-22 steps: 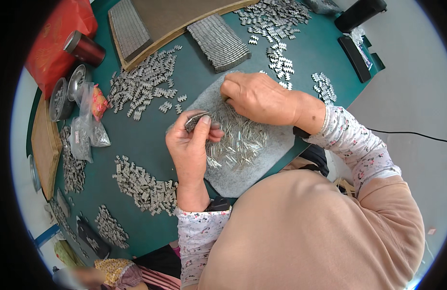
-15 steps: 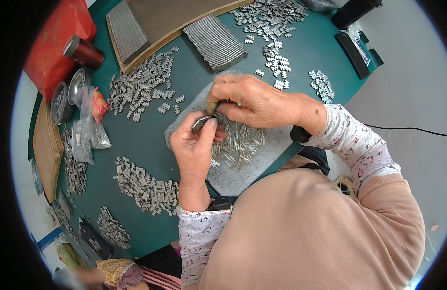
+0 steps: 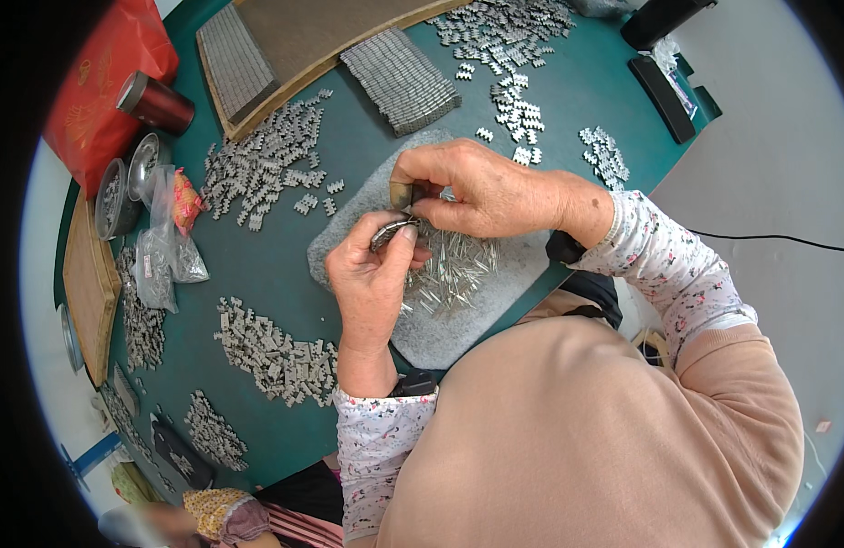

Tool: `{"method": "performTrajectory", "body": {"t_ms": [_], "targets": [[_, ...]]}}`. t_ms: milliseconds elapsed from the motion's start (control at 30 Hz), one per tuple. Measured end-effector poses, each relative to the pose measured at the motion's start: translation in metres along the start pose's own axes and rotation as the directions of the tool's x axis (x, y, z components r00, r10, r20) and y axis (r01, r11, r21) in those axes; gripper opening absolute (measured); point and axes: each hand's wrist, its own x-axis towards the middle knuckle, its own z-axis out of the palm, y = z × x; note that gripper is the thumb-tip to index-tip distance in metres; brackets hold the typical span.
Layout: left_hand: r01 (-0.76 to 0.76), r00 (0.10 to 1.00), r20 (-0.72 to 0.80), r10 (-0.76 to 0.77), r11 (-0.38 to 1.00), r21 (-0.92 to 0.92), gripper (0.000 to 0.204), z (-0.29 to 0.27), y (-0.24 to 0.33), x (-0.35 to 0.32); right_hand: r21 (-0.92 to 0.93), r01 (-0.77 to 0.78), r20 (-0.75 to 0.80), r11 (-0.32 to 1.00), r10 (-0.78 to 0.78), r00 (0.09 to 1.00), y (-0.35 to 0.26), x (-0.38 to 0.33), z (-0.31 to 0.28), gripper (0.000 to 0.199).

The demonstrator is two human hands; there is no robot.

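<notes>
My left hand (image 3: 372,269) is closed around a short dark metal strip (image 3: 392,234), which looks like stacked links, gripped between thumb and fingers. Just above its upper end my right hand (image 3: 477,192) makes a pinch, thumb against index finger. Whatever lies between those fingertips is too small to make out. Both hands are close together over a grey felt mat (image 3: 358,233). Under and beside them, a heap of thin shiny metal pins (image 3: 454,274) is spread on the mat, partly hidden by my hands.
Loose metal link pieces lie in piles on the green table, one pile (image 3: 267,164) left of the mat and another (image 3: 276,356) nearer. A block of stacked links (image 3: 402,80) stands beyond, beside a wood-edged tray (image 3: 317,41). A dark red cup (image 3: 155,102) and plastic bags (image 3: 157,260) sit left.
The hands stay together in nearly the same pose. The metal strip has shifted very slightly to the right, and the whole view has moved a little.
</notes>
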Motion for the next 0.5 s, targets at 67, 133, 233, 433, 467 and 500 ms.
{"method": "performTrajectory", "body": {"t_ms": [67, 133, 233, 433, 467, 500], "targets": [[0.001, 0.999, -0.037, 0.0, 0.999, 0.033, 0.007, 0.004, 0.0, 0.001, -0.041, 0.05, 0.003, 0.998, -0.05, 0.999, 0.0, 0.0, 0.0, 0.017], [-0.043, 0.999, -0.027, 0.047, 0.991, 0.126, 0.006, 0.0, -0.005, 0.001, -0.081, 0.105, 0.009, 0.991, -0.105, 0.994, -0.001, -0.001, 0.001, 0.018], [-0.167, 0.985, 0.009, 0.171, 0.947, 0.273, 0.004, -0.003, -0.014, 0.002, -0.269, 0.225, 0.056, 0.937, -0.218, 0.974, -0.004, -0.004, 0.006, 0.021], [0.034, 0.999, -0.021, -0.033, 0.999, 0.042, 0.005, 0.0, 0.004, 0.0, -0.21, 0.128, -0.137, 0.969, -0.159, 0.978, -0.004, -0.012, 0.016, 0.024], [0.086, 0.996, -0.014, -0.087, 0.993, -0.085, 0.007, -0.002, 0.005, 0.001, -0.251, 0.138, -0.157, 0.958, -0.181, 0.971, -0.005, -0.015, 0.017, 0.025], [0.138, 0.99, -0.002, -0.142, 0.968, -0.209, 0.008, -0.004, 0.005, 0.0, -0.29, 0.147, -0.174, 0.946, -0.203, 0.963, -0.007, -0.017, 0.019, 0.027]]}}
